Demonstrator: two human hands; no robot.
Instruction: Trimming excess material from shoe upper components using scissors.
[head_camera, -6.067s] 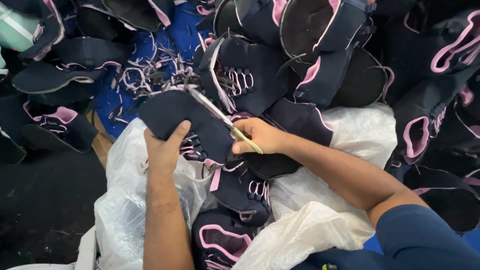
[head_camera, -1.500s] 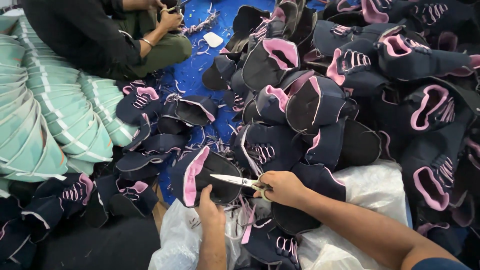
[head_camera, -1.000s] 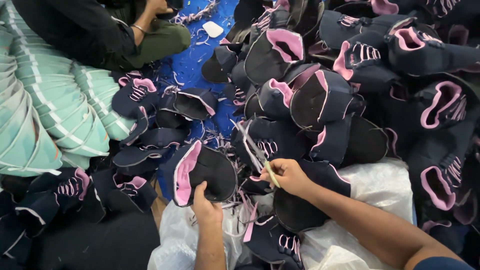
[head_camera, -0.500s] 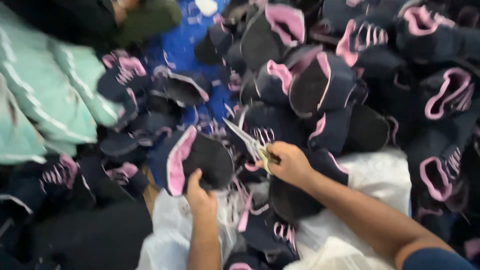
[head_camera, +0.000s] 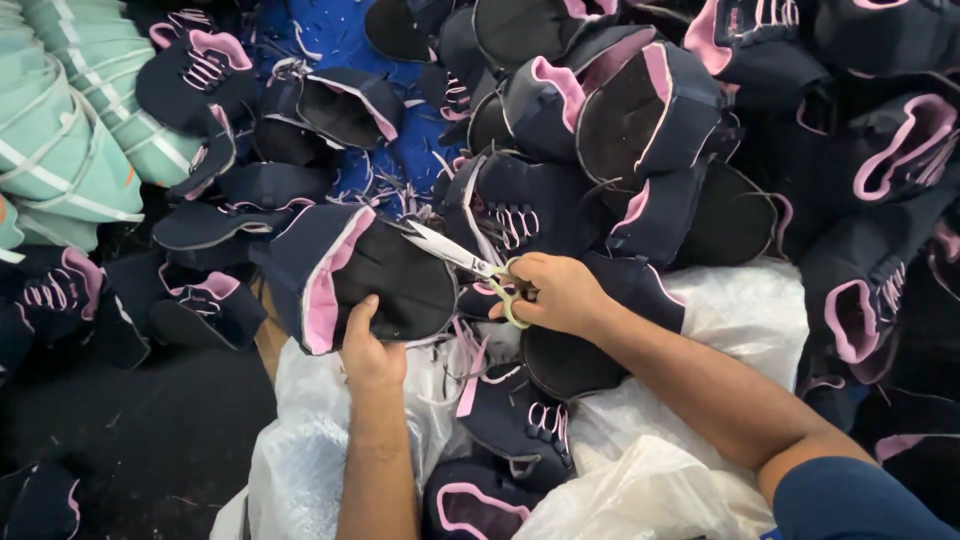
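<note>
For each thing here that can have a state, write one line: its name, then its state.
Scissors: blades slightly open, tips at the held shoe upper.
Held shoe upper: raised, pink lining showing.
Left hand: gripping the upper from below.
Right hand: closed on the scissor handles.
Plastic bag: crumpled under the pieces.

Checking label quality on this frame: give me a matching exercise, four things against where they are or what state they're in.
Things:
1. scissors
2. navy and pink shoe upper
3. mint green stack
4. white plastic bag

Places or states:
A. top left corner
B. held by the left hand
C. under the right forearm
D. in the right hand, blades open

Pairs: 1-D, 2-B, 3-A, 4-C
</note>
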